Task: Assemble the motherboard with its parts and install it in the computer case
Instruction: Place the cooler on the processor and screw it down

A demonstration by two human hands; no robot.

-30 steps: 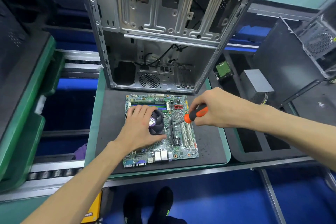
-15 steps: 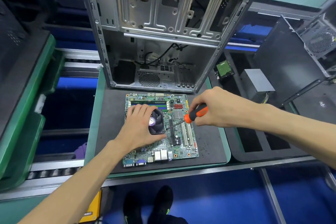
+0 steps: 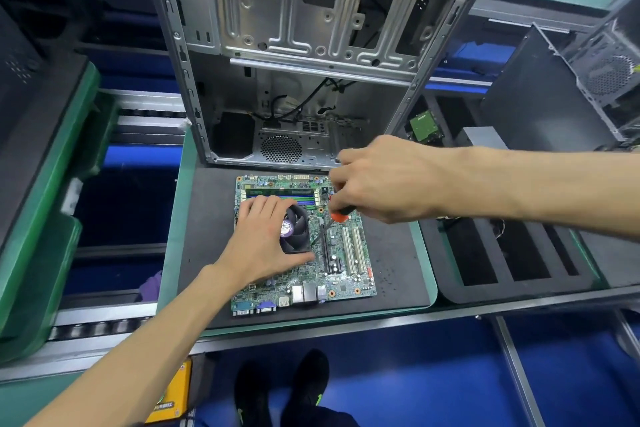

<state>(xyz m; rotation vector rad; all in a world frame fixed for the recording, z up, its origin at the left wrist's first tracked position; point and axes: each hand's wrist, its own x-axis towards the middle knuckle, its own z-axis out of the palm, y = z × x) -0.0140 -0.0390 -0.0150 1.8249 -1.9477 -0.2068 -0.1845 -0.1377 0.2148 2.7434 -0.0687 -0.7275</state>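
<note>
A green motherboard (image 3: 349,274) lies flat on a dark foam mat (image 3: 391,263). A black CPU cooler fan (image 3: 296,229) with a purple hub sits on the board. My left hand (image 3: 263,246) grips the fan from its left side, thumb along its near edge. My right hand (image 3: 384,180) holds an orange-handled screwdriver (image 3: 341,217); its dark shaft slants down to the fan's right near corner. An open grey computer case (image 3: 311,55) stands just behind the board, its inside facing me.
A green-edged tray (image 3: 424,274) carries the mat. A black foam tray (image 3: 512,263) with slots lies to the right, a small green board (image 3: 424,126) and another case (image 3: 588,80) behind it. Green bins (image 3: 45,184) stand at left. Conveyor rails run along the front.
My right hand has risen and moved left over the board's far right part, tilting the screwdriver steeper. The left hand stays on the fan.
</note>
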